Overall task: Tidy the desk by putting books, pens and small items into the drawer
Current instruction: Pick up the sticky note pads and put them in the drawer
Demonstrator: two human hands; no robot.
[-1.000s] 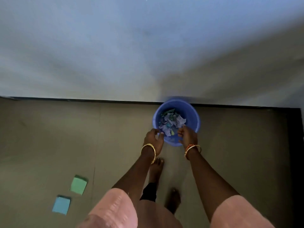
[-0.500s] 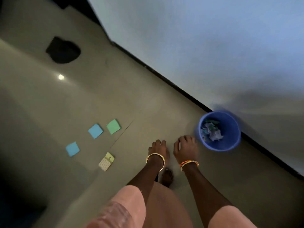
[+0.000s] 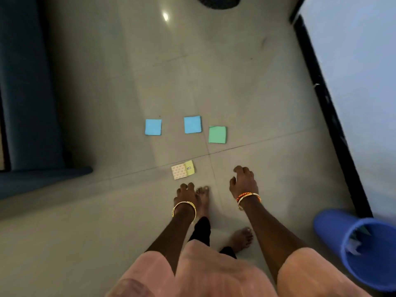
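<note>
Four small paper pads are seen lying on the tiled floor. Two blue sticky-note pads and a green sticky-note pad are laid in a loose row, a little apart from each other. A yellow pad with a patterned sheet is set nearer the feet, just past the toes.

Both hands are held out low over the floor. The left hand is loosely curled and nothing is held in it. The right hand is half spread with bent fingers, and nothing is held in it either. No pad is touched yet.

A blue bucket with scraps of paper inside is stood by the wall, at the right side, well apart from the pads. A dark mat is seen at the far end of the floor. A blue piece of furniture is seen at the left. No table and no drawer are shown.

The step in hand is judged to be picking up the small items dropped on the floor. The yellow pad is the nearest, so it would likely be taken first. A bend down is called for, and each thin pad must be pinched at its edge, since it lies flat on the tile. After that the pads would need to be carried to the drawer.
</note>
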